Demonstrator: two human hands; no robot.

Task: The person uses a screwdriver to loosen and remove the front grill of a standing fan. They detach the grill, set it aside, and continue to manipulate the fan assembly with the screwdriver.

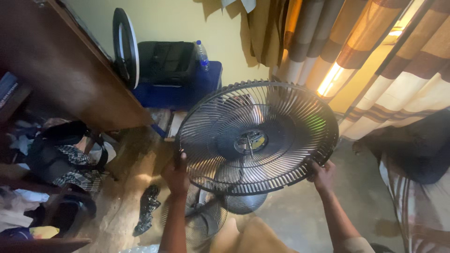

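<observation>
I hold a round black wire fan grille (286, 117) flat in front of me, its face tilted up. My left hand (177, 174) grips its rim at the lower left. My right hand (321, 174) grips the rim at the lower right. Through the bars I see a small round hub (251, 140) at the centre. Below the grille, on the floor, stands the rest of a fan (206, 218) with a second grille and blades, partly hidden by my left arm.
A dark wooden table (70, 70) juts in at the left, with bags and clothes (61, 154) under it. A black case (166, 63) and a plastic bottle (202, 54) sit on a blue box. Striped curtains (375, 61) hang at the right. A dark cloth (146, 208) lies on the floor.
</observation>
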